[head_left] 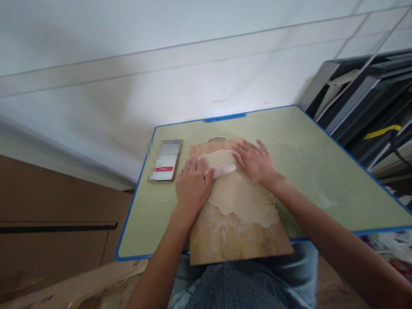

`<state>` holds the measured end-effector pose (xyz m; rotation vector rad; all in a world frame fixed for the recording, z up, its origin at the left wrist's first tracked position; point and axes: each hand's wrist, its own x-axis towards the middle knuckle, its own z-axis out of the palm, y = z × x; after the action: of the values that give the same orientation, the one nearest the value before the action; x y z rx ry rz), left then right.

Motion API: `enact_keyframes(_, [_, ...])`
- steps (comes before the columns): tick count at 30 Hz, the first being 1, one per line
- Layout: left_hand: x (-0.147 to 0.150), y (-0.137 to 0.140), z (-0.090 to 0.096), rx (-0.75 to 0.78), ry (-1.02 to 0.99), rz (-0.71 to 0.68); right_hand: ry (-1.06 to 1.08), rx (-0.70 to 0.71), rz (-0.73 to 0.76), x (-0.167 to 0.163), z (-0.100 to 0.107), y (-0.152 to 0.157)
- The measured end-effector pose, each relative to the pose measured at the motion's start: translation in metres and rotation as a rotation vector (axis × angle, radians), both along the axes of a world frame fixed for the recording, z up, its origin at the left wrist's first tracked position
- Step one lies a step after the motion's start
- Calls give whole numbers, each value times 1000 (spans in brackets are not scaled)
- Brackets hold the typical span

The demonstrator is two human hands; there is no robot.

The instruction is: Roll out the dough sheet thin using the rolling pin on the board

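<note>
One pale rolling pin (224, 170) lies on dough (241, 197), between the hands (194, 183).

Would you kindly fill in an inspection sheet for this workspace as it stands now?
Surface: pale green table with a blue rim; a wooden board with whitish traces juts past its near edge.
Job's things: a thin, wavy-edged dough sheet lies on the board, with a pale rolling pin across it.
Clutter: a phone, screen lit, lies left of the board.
Grippers: bare left hand and right hand, both laid over the pin's ends, fingers extended.
Cables: a dark cord-like strip at far right; cannot tell whether it is a cable.
Surroundings: white wall behind; dark framed panels at right.
</note>
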<state>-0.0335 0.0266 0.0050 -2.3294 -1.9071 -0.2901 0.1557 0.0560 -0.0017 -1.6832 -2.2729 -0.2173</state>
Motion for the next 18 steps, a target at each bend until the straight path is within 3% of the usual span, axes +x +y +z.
enact_keyframes(12, [-6,48,11,-70,-1,44,17,-285,-133,-17,16,55])
enact_keyframes(18, [-9,73,14,-81,-22,73,18,-324,-168,-22,18,77])
